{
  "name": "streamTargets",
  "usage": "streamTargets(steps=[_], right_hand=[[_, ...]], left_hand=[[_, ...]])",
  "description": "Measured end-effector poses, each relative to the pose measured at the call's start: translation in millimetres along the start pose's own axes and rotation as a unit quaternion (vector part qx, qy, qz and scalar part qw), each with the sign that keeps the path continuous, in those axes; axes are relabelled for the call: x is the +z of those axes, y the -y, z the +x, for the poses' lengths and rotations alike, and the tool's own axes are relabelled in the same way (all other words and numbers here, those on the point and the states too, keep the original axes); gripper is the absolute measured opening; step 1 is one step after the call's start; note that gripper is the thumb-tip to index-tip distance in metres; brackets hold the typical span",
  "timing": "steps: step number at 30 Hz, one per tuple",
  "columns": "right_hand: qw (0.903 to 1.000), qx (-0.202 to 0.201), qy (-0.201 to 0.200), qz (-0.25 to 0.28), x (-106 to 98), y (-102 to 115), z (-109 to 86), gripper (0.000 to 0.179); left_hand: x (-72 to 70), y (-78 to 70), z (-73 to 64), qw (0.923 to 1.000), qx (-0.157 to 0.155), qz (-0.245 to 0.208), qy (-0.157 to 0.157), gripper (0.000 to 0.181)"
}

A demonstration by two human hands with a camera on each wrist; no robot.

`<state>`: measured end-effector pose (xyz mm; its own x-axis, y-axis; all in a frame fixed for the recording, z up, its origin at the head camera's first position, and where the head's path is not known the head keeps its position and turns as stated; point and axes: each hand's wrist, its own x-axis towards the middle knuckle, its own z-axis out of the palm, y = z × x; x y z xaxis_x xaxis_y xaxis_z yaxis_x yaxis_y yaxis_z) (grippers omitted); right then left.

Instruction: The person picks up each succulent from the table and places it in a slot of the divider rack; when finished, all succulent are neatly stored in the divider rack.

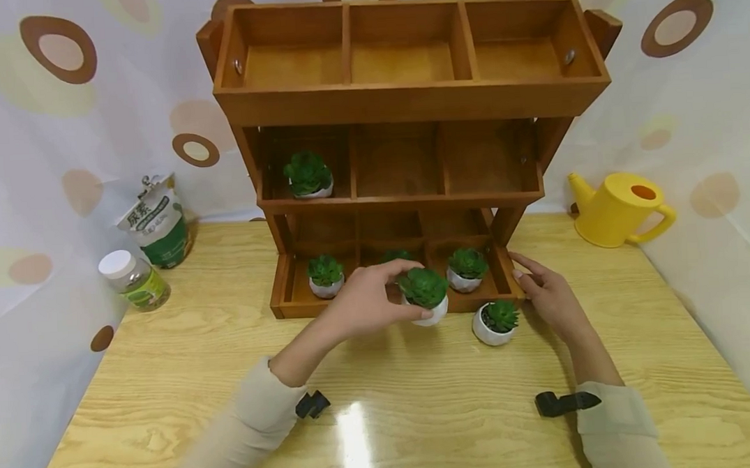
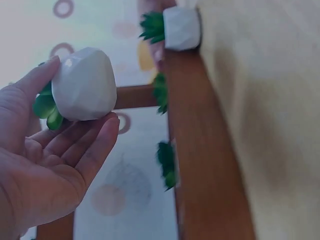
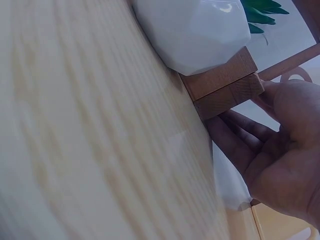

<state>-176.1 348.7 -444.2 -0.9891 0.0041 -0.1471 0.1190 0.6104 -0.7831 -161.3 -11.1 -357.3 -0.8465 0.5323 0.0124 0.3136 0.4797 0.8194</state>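
Note:
My left hand (image 1: 371,300) holds a green succulent in a white faceted pot (image 1: 430,312) in front of the lowest tier of a brown wooden shelf (image 1: 407,103). In the left wrist view, the thumb and fingers grip opposite sides of that pot (image 2: 85,85). My right hand (image 1: 547,296) rests against the right end of the lowest tier, its fingertips at the end board (image 3: 230,100) in the right wrist view. Just left of it, a spiky succulent in a white pot (image 1: 493,326) stands on the table before the shelf.
Lowest-tier succulents stand at left (image 1: 325,274) and right (image 1: 466,268), with another (image 1: 398,259) partly hidden behind my left hand. A potted succulent (image 1: 309,174) sits in the middle tier. A yellow watering can (image 1: 619,209) stands right; a white-lidded jar (image 1: 135,281) and bag (image 1: 157,226) stand left.

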Motion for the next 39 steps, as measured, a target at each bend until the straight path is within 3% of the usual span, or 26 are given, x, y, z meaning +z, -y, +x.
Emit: streamTargets(steps=[9, 14, 24, 28, 39], right_hand=[[0.9999, -0.008, 0.003, 0.010, -1.4, 0.2, 0.1, 0.058], [0.9998, -0.013, 0.001, 0.013, -0.7, 0.7, -0.1, 0.057], [0.9999, -0.013, -0.001, 0.007, -1.5, 2.9, -0.2, 0.059], [0.9999, -0.013, 0.000, 0.001, -1.5, 2.2, 0.5, 0.058], [1.0000, -0.007, -0.006, -0.002, 0.2, 2.7, -2.2, 0.058]], left_hand=[[-35.4, -17.9, -0.5, 0.9976, 0.051, -0.016, -0.044, 0.058], [-49.2, -29.4, 0.2, 0.9965, 0.059, -0.019, -0.056, 0.058], [-77.8, -52.5, 6.3, 0.9920, 0.084, 0.047, -0.082, 0.063], [-89.1, -58.8, 10.9, 0.9897, 0.093, 0.053, -0.095, 0.061], [-106.6, -58.0, 28.7, 0.9880, 0.067, 0.071, -0.119, 0.061]])
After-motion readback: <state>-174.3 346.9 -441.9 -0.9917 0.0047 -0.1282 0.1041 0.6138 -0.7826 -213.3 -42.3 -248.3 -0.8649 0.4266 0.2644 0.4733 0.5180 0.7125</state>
